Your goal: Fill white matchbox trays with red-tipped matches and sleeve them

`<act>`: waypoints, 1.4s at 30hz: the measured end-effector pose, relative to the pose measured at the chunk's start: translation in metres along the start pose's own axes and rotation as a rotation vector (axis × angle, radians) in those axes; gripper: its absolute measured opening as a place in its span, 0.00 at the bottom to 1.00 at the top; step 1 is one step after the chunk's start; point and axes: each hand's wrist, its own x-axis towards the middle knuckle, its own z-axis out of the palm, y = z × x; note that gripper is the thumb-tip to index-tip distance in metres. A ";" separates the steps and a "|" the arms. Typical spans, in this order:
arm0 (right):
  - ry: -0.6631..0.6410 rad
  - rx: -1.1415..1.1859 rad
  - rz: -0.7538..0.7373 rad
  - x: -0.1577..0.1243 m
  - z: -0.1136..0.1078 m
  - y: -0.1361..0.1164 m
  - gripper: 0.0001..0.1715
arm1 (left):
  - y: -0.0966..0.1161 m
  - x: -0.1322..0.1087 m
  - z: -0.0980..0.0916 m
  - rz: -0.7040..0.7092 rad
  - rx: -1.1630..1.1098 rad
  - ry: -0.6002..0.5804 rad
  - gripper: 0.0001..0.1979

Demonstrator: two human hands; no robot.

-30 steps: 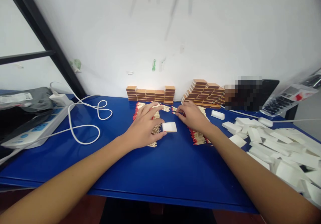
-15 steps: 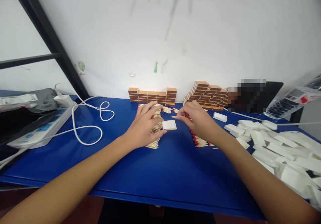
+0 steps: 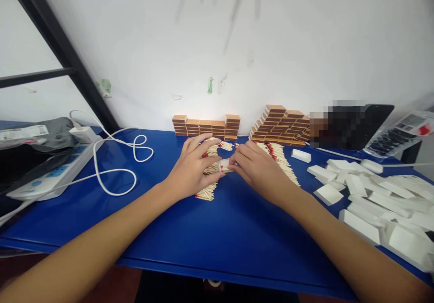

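Note:
My left hand (image 3: 194,167) lies on a row of red-tipped matches (image 3: 207,176), fingers spread, its thumb against a small white matchbox tray (image 3: 224,165) on the blue table (image 3: 210,230). My right hand (image 3: 255,167) covers the tray's right side, its fingers pinched on a few matches over the tray. A second row of matches (image 3: 281,160) lies just right of that hand.
Brown matchbox sleeves are stacked by the wall (image 3: 206,127) and in a bigger pile (image 3: 283,125). Several white trays (image 3: 373,194) are heaped at the right. A power strip (image 3: 50,172) and a looped white cable (image 3: 115,167) lie at the left. A dark phone (image 3: 369,124) leans on the wall.
My right hand came off the right-hand match row with matches and moved left onto the white tray. My left hand stayed on the left row.

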 end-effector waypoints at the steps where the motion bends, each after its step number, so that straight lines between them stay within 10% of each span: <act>1: 0.001 0.021 0.002 0.000 0.000 -0.001 0.15 | 0.000 0.000 -0.001 -0.004 -0.002 0.003 0.12; 14: 0.044 0.049 0.455 -0.012 0.024 0.068 0.12 | -0.003 0.002 -0.002 -0.072 0.022 0.022 0.13; 42: -0.121 0.137 0.393 -0.011 0.040 0.064 0.07 | -0.004 0.000 0.000 -0.060 0.000 0.024 0.13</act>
